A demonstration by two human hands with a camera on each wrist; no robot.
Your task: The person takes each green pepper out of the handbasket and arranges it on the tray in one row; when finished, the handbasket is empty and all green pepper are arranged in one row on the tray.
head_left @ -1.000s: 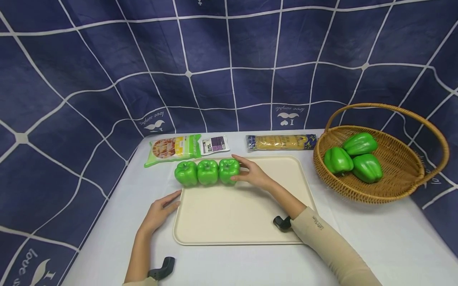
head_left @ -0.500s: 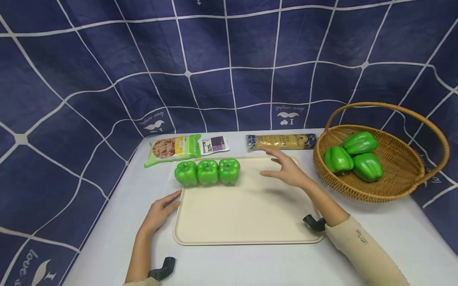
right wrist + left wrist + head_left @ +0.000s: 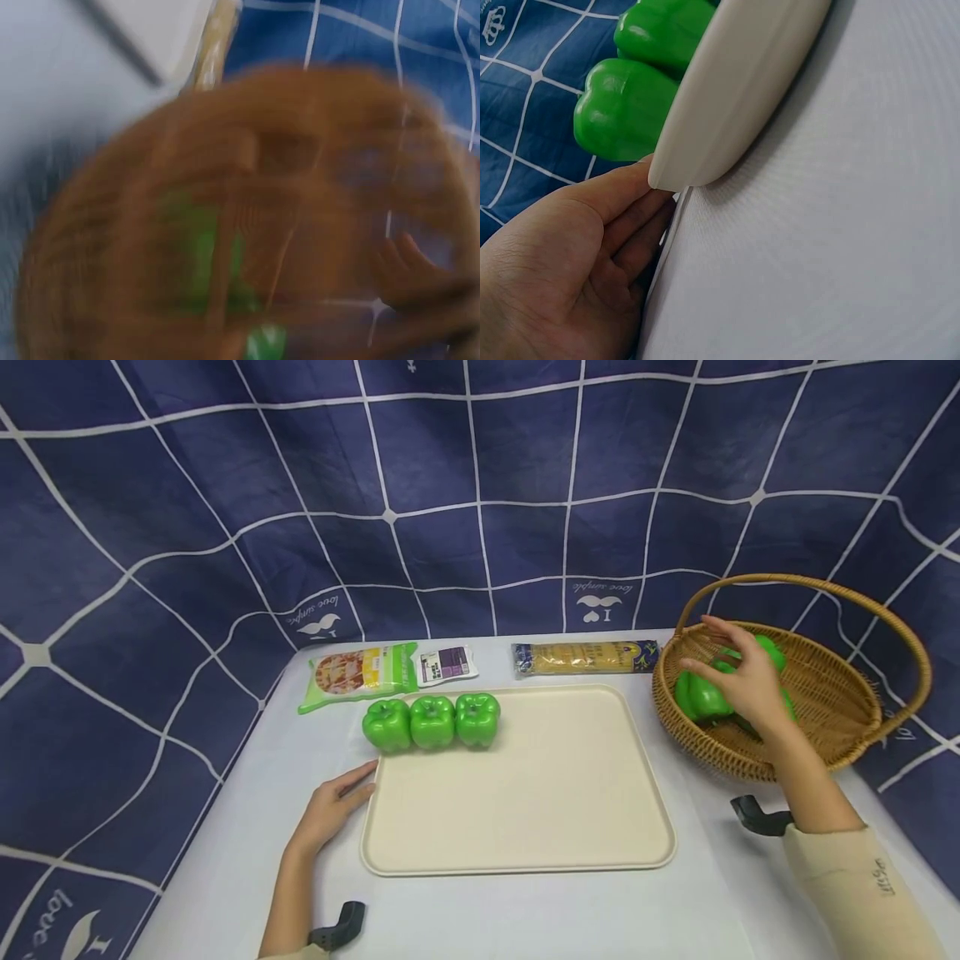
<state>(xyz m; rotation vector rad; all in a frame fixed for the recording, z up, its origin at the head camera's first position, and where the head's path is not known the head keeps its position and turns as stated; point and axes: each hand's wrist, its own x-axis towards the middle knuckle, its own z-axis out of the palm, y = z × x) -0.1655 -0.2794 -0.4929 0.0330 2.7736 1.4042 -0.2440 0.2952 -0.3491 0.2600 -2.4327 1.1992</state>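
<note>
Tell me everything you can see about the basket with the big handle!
The basket is golden brown and looks woven from wicker. It has a wide round opening and one thin, arched handle. It stands, opening up, on the white tabletop, to the right of the tray. Green bell peppers lie inside, partly hidden by the right hand. I can't tell whether that hand touches the basket.

Materials by position: centre left, smooth, glossy green peppers point(image 3: 432, 722); centre, a smooth, matt, plastic-looking tray point(image 3: 517, 810); right, a rough, woven wicker basket point(image 3: 840, 685); upper half, a matt blue cloth point(image 3: 525, 452).
</note>
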